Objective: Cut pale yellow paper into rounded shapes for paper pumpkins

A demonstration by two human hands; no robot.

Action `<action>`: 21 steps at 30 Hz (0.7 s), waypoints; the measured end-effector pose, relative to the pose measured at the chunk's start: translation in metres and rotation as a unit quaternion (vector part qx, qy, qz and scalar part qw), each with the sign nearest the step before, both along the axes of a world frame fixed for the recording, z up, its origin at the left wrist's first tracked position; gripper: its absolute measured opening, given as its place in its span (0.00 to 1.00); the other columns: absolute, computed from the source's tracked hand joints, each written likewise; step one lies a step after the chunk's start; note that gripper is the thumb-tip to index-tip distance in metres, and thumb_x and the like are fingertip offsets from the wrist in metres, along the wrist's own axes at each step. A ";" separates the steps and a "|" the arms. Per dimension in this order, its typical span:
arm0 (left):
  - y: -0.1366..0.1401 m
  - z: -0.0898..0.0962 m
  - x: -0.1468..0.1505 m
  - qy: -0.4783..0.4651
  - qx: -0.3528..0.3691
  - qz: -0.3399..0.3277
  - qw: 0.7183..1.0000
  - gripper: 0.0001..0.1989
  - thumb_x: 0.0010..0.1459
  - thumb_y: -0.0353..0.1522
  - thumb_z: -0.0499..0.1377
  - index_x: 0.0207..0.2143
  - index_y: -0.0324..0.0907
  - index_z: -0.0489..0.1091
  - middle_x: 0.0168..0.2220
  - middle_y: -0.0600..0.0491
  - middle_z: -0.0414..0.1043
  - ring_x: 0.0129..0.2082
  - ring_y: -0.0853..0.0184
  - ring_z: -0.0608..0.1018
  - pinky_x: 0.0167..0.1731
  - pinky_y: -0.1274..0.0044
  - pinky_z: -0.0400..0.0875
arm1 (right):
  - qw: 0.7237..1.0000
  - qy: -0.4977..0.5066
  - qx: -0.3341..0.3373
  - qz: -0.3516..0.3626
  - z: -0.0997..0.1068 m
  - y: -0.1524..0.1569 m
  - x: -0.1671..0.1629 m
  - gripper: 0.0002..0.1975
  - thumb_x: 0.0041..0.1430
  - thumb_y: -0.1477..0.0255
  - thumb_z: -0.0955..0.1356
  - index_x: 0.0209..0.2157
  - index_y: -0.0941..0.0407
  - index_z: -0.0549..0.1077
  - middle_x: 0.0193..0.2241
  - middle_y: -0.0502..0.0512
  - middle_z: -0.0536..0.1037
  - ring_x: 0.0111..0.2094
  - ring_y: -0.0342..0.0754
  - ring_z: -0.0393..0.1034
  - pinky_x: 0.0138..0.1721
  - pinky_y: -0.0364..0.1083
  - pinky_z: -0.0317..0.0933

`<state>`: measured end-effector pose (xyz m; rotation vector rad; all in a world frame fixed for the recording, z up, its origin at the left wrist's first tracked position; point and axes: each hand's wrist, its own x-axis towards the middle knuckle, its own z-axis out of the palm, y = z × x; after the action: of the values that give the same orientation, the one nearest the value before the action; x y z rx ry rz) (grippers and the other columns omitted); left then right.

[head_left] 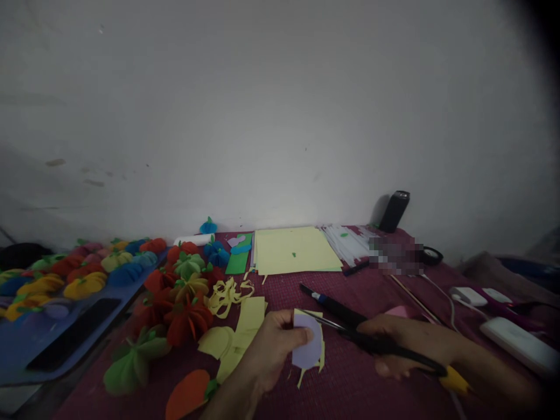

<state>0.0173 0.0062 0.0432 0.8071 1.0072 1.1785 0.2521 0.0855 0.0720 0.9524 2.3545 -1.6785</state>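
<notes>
My left hand (276, 341) pinches a lilac paper piece (307, 350) with a curved edge between thumb and fingers. Pale yellow paper (322, 357) lies behind it and sticks out past its rim, with thin cut strips hanging below. My right hand (400, 338) is closed round black-handled scissors (371, 343), whose blades point left and reach the top edge of the paper. A black pen-like tool (335, 308) with a blue band lies just beyond the scissors. Yellow paper offcuts (249, 318) are beside my left hand, and curly yellow strips (227, 296) sit behind them.
Colourful folded-paper pumpkins (186, 315) crowd the left side, more of them on a blue board (135, 297) with a dark phone-like slab (74, 335). Yellow sheets (297, 251) and white strips (347, 244) lie at the back. A black can (394, 211), tape roll (431, 255) and white charger (468, 296) stand right.
</notes>
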 end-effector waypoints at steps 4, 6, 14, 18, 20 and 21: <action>0.001 -0.005 -0.001 0.010 -0.011 -0.032 0.999 0.08 0.40 0.27 0.61 0.27 0.33 0.72 0.22 0.52 0.69 0.20 0.71 0.69 0.23 0.79 0.61 | 1.000 -0.002 -0.022 0.021 -0.001 0.005 0.004 0.17 0.45 0.62 0.68 0.33 0.60 0.66 0.21 0.48 0.68 0.19 0.38 0.63 0.19 0.37 0.57; 0.002 -0.006 -0.002 0.020 -0.017 -0.047 0.999 0.09 0.40 0.27 0.60 0.28 0.33 0.72 0.22 0.51 0.69 0.20 0.71 0.69 0.22 0.79 0.60 | 0.999 -0.026 -0.020 0.025 0.000 0.007 0.006 0.17 0.45 0.63 0.68 0.34 0.60 0.65 0.21 0.48 0.69 0.19 0.38 0.63 0.19 0.37 0.56; 0.001 -0.008 -0.003 0.033 -0.023 -0.066 0.997 0.09 0.39 0.26 0.59 0.28 0.33 0.72 0.23 0.52 0.69 0.20 0.72 0.68 0.22 0.80 0.60 | 0.993 -0.057 0.066 0.074 0.009 0.008 0.004 0.19 0.46 0.60 0.67 0.36 0.60 0.66 0.24 0.51 0.69 0.23 0.42 0.65 0.20 0.39 0.58; 0.002 -0.008 -0.003 0.034 -0.028 -0.067 0.997 0.09 0.38 0.25 0.59 0.27 0.34 0.72 0.22 0.52 0.69 0.20 0.72 0.68 0.22 0.81 0.60 | 0.988 -0.051 0.108 0.101 0.009 0.009 0.006 0.19 0.47 0.61 0.67 0.38 0.59 0.67 0.27 0.52 0.69 0.26 0.44 0.64 0.21 0.39 0.57; 0.002 -0.009 -0.003 0.033 -0.027 -0.068 0.997 0.09 0.38 0.25 0.59 0.28 0.34 0.72 0.23 0.52 0.70 0.20 0.73 0.68 0.21 0.81 0.59 | 0.988 -0.054 0.108 0.100 0.008 0.010 0.007 0.20 0.46 0.62 0.68 0.39 0.58 0.67 0.28 0.51 0.68 0.27 0.44 0.64 0.22 0.39 0.56; 0.002 -0.010 -0.002 0.034 -0.026 -0.067 0.997 0.10 0.38 0.25 0.58 0.28 0.34 0.72 0.23 0.52 0.69 0.20 0.73 0.68 0.21 0.81 0.59 | 0.988 -0.055 0.105 0.098 0.007 0.011 0.007 0.20 0.45 0.63 0.68 0.39 0.58 0.67 0.28 0.51 0.68 0.27 0.43 0.63 0.22 0.39 0.56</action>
<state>0.0150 0.0084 0.0331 0.8653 1.0190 1.0117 0.2592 0.0963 0.0791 0.7885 2.4927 -1.2944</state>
